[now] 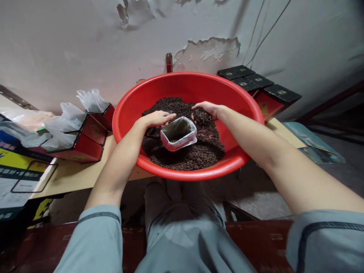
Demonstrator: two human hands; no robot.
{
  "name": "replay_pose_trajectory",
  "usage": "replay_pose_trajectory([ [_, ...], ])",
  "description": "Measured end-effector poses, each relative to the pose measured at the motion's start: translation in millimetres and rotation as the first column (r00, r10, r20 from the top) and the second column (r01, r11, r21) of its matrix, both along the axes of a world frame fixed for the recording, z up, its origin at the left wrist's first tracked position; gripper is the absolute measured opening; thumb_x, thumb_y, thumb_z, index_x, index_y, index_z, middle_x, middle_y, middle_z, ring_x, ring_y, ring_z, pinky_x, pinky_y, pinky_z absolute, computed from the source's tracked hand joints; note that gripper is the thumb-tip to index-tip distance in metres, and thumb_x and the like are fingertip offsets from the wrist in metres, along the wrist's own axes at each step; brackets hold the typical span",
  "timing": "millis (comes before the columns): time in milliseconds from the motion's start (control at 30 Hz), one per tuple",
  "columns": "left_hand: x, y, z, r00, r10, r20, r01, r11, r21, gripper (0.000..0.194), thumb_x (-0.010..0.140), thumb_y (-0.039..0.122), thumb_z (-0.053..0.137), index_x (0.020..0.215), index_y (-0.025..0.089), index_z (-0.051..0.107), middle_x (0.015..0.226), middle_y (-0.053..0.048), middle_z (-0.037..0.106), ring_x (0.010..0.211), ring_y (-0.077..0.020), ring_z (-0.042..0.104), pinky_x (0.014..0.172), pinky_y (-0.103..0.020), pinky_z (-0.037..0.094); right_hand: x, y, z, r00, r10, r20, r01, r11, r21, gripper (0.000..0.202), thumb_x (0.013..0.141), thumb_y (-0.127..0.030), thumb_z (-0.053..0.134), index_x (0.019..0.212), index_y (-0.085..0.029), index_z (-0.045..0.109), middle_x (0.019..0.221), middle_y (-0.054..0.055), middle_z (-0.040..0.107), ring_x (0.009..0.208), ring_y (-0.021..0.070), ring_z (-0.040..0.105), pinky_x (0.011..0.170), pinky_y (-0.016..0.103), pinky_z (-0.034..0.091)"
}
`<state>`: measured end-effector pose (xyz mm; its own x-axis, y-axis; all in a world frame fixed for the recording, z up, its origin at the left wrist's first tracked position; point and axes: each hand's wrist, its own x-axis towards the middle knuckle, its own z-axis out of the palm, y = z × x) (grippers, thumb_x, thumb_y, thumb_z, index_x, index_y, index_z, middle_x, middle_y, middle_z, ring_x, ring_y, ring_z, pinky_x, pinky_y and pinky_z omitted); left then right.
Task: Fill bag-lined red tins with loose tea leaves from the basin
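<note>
A large red plastic basin (187, 175) holds a heap of dark loose tea leaves (184, 161). Above the heap, a box-shaped tin (179, 146) lined with a clear plastic bag is tilted, its mouth facing me; the bag is folded over the rim. My left hand (157, 119) grips the tin at its upper left side, fingers partly hidden. To the right of the tin's mouth, my right hand (209, 110) is curled round a clump of tea leaves, with a few fingertips at the bag's edge.
Left of the basin, several red tins (82, 148) with plastic bags sticking out stand on a board (74, 176). Red tins with black lids (280, 93) are stacked at the back right. A peeling wall (85, 45) rises behind the basin. A printed carton (17, 182) is at far left.
</note>
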<state>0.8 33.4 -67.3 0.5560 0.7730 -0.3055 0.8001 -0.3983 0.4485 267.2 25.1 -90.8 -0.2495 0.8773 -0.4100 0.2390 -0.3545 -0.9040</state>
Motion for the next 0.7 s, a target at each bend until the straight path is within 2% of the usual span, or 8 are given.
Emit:
replay_pose_trajectory([
  [67, 1, 0, 2.5, 0.999, 0.049, 0.015, -0.049, 0.998, -0.035, 0.074, 0.097, 0.074, 0.03, 0.124, 0.018, 0.071, 0.111, -0.011, 0.078, 0.091, -0.0219, 0.072, 0.074, -0.027, 0.053, -5, 7, 11.1, 0.998, -0.014, -0.06, 0.012, 0.999, -0.035, 0.042, 0.096, -0.049, 0.044, 0.075, -0.02, 0.065, 0.065, 0.009, 0.068, 0.059, 0.023, 0.063, 0.069, 0.039, 0.058],
  [167, 1, 0, 6.5, 0.991, 0.131, -0.008, -0.131, 0.987, -0.091, 0.075, 0.101, 0.069, 0.025, 0.134, 0.017, 0.067, 0.113, -0.012, 0.079, 0.095, -0.0241, 0.074, 0.073, -0.028, 0.054, -22, -5, 24.9, 0.98, -0.049, -0.192, 0.067, 0.994, 0.09, 0.051, 0.096, -0.06, 0.037, 0.081, -0.02, 0.065, 0.07, 0.009, 0.071, 0.066, 0.0231, 0.066, 0.069, 0.037, 0.058],
  [267, -2, 0, 7.4, 0.983, 0.168, -0.078, -0.177, 0.975, -0.133, 0.072, 0.104, 0.065, 0.024, 0.139, 0.017, 0.064, 0.121, -0.014, 0.077, 0.1, -0.0261, 0.074, 0.073, -0.029, 0.054, -50, -22, 31.6, 0.967, -0.025, -0.254, 0.075, 0.979, 0.189, 0.055, 0.094, -0.069, 0.04, 0.084, -0.021, 0.065, 0.072, 0.009, 0.072, 0.075, 0.0256, 0.069, 0.074, 0.038, 0.059],
  [400, -6, 3, 2.8, 0.971, 0.17, -0.166, -0.202, 0.959, -0.199, 0.071, 0.104, 0.065, 0.027, 0.143, 0.017, 0.061, 0.127, -0.016, 0.075, 0.102, -0.0269, 0.075, 0.072, -0.028, 0.055, -74, -35, 35.5, 0.948, 0.041, -0.315, 0.041, 0.967, 0.251, 0.054, 0.092, -0.071, 0.046, 0.079, -0.022, 0.063, 0.074, 0.009, 0.073, 0.085, 0.027, 0.072, 0.082, 0.039, 0.059],
  [567, -8, 4, 1.6, 0.972, 0.144, -0.186, -0.186, 0.955, -0.23, 0.066, 0.104, 0.057, 0.031, 0.151, 0.016, 0.055, 0.128, -0.017, 0.075, 0.104, -0.0272, 0.074, 0.072, -0.029, 0.055, -63, -35, 37.9, 0.962, 0.07, -0.266, 0.002, 0.965, 0.262, 0.057, 0.093, -0.073, 0.051, 0.075, -0.021, 0.063, 0.078, 0.01, 0.073, 0.089, 0.0269, 0.073, 0.084, 0.039, 0.059],
  [700, -9, 4, 0.8, 0.967, 0.163, -0.195, -0.207, 0.95, -0.233, 0.064, 0.103, 0.053, 0.034, 0.153, 0.018, 0.052, 0.13, -0.015, 0.074, 0.103, -0.0271, 0.074, 0.071, -0.03, 0.055, -30, -9, 20.8, 0.995, 0.015, -0.099, 0.013, 0.958, 0.286, 0.052, 0.093, -0.07, 0.058, 0.079, -0.021, 0.069, 0.082, 0.01, 0.075, 0.087, 0.0242, 0.072, 0.077, 0.035, 0.058],
])
